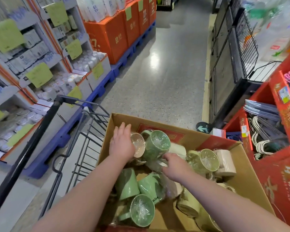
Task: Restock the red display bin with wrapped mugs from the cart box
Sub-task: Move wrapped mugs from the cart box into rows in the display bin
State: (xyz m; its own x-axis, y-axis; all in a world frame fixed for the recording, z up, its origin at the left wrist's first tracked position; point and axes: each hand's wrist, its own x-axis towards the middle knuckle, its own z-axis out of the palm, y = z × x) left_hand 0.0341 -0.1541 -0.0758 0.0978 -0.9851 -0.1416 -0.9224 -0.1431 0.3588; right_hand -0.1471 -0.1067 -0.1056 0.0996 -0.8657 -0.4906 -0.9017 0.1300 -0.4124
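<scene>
A cardboard box [251,178] on the cart holds several plastic-wrapped mugs, green and beige, lying on their sides. My left hand [121,142] reaches into the box's far left corner and lies over a beige wrapped mug [138,144], fingers fairly straight. Beside it is a green wrapped mug [157,144]. My right hand [175,166] is down among the mugs just below that green one; its fingertips are buried in wrapping, so its hold is unclear. The red display bin [281,186] stands to the right of the box.
The wire cart [89,148] with a black handle [23,159] carries the box. Shelves of white goods on blue pallets [60,139] line the left. Hangers [264,141] fill a red bin on the right. A black wire rack [244,47] stands beyond it. Open aisle floor runs ahead.
</scene>
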